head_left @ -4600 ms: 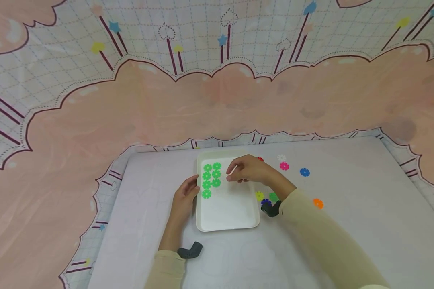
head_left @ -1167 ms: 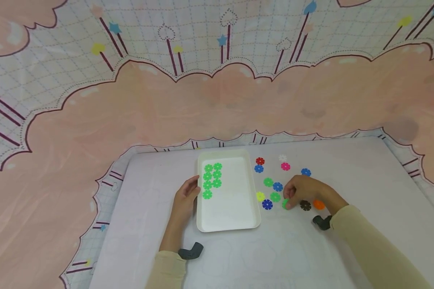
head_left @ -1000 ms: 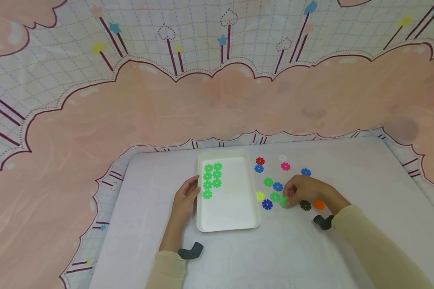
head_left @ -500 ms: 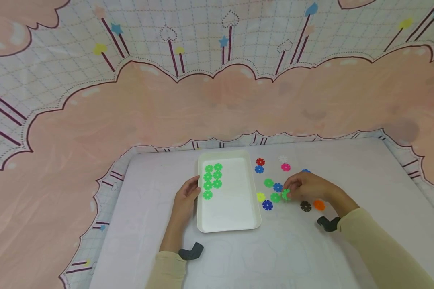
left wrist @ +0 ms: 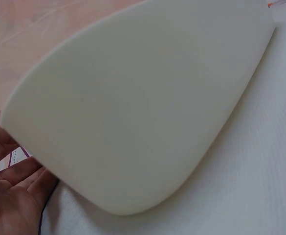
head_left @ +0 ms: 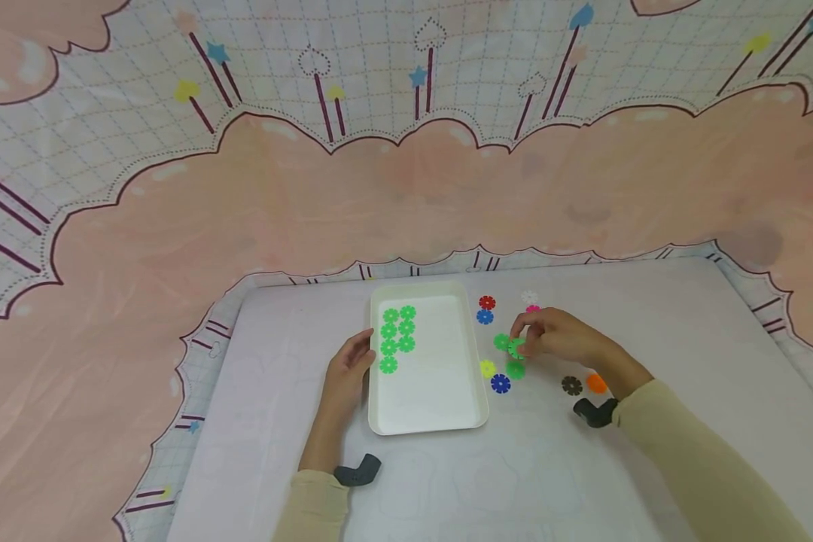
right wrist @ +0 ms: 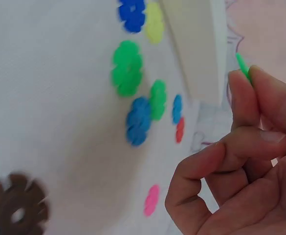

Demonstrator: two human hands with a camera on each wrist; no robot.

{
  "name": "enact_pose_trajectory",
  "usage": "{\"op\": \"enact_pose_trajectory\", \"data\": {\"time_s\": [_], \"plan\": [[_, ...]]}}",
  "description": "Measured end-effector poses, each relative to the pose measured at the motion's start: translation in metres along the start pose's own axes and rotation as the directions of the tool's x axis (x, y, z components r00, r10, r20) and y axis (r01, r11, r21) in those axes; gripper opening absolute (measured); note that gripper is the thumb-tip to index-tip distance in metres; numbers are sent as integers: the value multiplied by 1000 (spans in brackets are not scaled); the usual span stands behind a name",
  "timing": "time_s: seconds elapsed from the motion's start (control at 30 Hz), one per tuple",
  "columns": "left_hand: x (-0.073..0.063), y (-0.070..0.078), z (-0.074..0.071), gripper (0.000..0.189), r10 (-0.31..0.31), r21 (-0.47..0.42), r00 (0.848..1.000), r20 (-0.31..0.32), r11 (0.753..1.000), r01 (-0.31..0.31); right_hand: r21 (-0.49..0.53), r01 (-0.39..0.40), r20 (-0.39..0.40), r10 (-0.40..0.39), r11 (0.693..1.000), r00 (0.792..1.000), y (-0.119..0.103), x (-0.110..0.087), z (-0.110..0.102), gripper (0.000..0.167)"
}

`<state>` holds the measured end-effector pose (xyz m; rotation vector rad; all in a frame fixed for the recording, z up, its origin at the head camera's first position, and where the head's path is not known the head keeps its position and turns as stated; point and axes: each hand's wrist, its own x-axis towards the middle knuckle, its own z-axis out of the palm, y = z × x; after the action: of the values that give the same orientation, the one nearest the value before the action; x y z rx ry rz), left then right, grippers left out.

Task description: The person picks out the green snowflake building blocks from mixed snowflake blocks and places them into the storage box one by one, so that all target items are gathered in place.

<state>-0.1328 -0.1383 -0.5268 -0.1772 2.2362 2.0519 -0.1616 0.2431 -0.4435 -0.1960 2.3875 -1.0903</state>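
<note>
My right hand [head_left: 558, 335] pinches a green notched plastic disc [head_left: 516, 348] between thumb and index finger. The disc shows edge-on in the right wrist view, raised above the table; the other fingers are curled. My left hand [head_left: 348, 361] holds the left edge of a white rectangular tray [head_left: 428, 430], its fingers partly hidden by the tray wall in the left wrist view. Several green discs [head_left: 388, 347] lie in two columns in the tray's upper left. Two more green discs [head_left: 515, 369] lie on the table below and beside the held one.
Right of the tray lie discs in other colours: red [head_left: 487, 302], blue [head_left: 485, 317], yellow [head_left: 488, 369], dark blue [head_left: 500, 384], brown [head_left: 572, 385], orange [head_left: 597, 383] and pink [right wrist: 151, 200]. Another blue disc [right wrist: 139, 121] shows below my right hand. A white cloth [head_left: 278, 331] covers the table.
My right hand was over the tray, then went right to a green disc on the table, picked it up and has moved up and left with it. The left hand stays at the tray.
</note>
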Motion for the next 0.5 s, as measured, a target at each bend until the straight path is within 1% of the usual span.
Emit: {"op": "enact_pose_trajectory", "data": {"time_s": [0.2,0.33,0.5], "plan": [[1,-1,-1,40,5,1,1000,3,1000,-5,93,34,24,-37,995,999,-17,9,7,20],[1,-1,-2,40,-4,7,1000,1,1000,4,148,31,35,-36,988,999,-26,18,13,21],[1,-2,-2,41,3,-7,1000,4,1000,-3,177,2,32,-8,984,999,-38,26,20,28]]}}
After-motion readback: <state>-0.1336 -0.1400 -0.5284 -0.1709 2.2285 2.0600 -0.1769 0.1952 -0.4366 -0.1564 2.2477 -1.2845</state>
